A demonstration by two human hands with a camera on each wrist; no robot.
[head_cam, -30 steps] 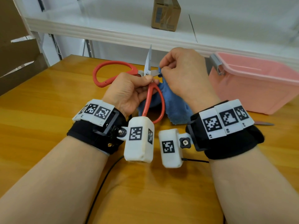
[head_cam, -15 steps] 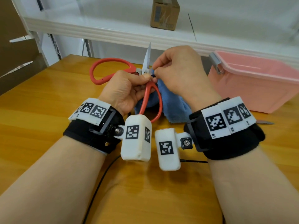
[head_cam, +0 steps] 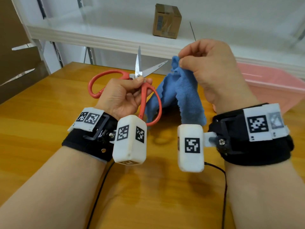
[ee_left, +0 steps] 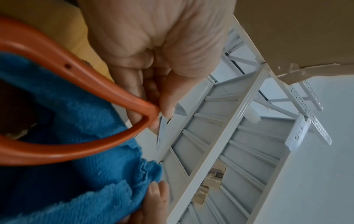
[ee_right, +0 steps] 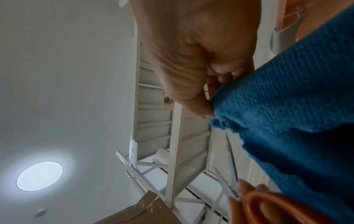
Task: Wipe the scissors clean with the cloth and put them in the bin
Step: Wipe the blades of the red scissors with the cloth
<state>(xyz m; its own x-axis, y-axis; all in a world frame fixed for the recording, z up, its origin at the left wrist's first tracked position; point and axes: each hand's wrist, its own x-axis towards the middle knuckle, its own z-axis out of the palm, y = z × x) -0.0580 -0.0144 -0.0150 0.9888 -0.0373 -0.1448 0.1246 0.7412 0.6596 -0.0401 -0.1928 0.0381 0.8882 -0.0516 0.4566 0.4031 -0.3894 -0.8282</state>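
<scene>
At frame centre, the left hand point(head_cam: 125, 95) pinches the open scissors point(head_cam: 138, 75); the right hand point(head_cam: 212, 70) pinches the cloth point(head_cam: 183, 93); the exposed blades could nick fingers.

scissors point(head_cam: 145, 95): showing orange-red handles, silver blades
cloth point(head_cam: 184, 93): showing plain blue
bin point(head_cam: 270, 86): showing pale pink
table point(head_cam: 41, 116): showing yellow-orange woodgrain

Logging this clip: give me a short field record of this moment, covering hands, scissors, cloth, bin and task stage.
left hand: grips the scissors near the pivot
scissors: red handles, blades open, pointing away from the person, held above the table
right hand: pinches the blue cloth at its top, the rest hanging down
cloth to blades: apart, not touching
bin: pink, on the table to the right; its inside is not visible
task stage: scissors not yet in the bin
</scene>
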